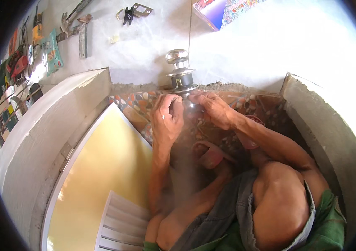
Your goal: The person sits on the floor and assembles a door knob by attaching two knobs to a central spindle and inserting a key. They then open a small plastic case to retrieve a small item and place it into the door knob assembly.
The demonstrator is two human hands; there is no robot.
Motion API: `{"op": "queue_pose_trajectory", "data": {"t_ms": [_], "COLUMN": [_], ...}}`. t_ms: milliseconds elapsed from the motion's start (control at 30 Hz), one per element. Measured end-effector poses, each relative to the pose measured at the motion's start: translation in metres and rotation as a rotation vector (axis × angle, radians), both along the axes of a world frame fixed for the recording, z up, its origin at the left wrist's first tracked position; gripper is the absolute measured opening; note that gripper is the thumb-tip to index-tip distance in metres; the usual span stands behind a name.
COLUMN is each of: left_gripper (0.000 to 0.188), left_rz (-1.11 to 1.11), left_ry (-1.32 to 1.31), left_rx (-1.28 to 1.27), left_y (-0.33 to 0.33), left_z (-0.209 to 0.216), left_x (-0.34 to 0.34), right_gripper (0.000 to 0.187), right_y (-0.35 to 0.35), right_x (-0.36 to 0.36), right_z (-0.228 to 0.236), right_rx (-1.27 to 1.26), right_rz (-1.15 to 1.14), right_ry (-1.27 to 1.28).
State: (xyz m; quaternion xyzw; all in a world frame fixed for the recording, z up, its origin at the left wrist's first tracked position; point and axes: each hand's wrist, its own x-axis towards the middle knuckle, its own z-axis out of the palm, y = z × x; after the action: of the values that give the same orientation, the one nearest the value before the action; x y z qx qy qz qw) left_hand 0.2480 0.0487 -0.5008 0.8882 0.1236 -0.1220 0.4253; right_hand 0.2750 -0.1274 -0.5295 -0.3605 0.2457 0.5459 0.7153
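Note:
A shiny metal door knob lockset (179,78) stands upright at the far edge of the doorway, its round knob on top and a dark cylindrical body between two round plates. My left hand (167,117) is closed, fingers curled and thumb pressed against the lower plate's near side. From the right, my right hand (216,109) grips the lower end, where a second shiny knob shows partly between my hands. My fingers hide much of that end. Beyond the lockset, a black latch piece (128,15) and a metal strike plate (143,9) lie on the white tiles.
A yellow door panel (102,154) with white louvers stands open at left, hinged to a concrete jamb (56,108). Another jamb (332,121) rises at right. A hammer (66,25), a teal packet (51,52) and a red power tool (19,65) lie far left. A colourful box (213,14) is ahead.

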Motion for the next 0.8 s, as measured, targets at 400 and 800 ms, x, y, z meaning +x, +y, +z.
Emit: {"op": "queue_pose_trajectory", "data": {"t_ms": [400,800], "left_gripper": [0.011,0.01], "left_rz": [-0.074,-0.034], "left_ry": [-0.157,-0.139], "left_rx": [0.115,0.115], "left_y": [-0.007,-0.014], "left_z": [0.0,0.001], "left_x": [0.001,0.0], "right_gripper": [0.044,0.029], "right_y": [0.007,0.011], "right_x": [-0.006,-0.009], "right_z": [-0.005,-0.008], "right_rx": [-0.021,-0.082], "right_rz": [-0.067,-0.109], "right_ry": [0.009,0.039]}}
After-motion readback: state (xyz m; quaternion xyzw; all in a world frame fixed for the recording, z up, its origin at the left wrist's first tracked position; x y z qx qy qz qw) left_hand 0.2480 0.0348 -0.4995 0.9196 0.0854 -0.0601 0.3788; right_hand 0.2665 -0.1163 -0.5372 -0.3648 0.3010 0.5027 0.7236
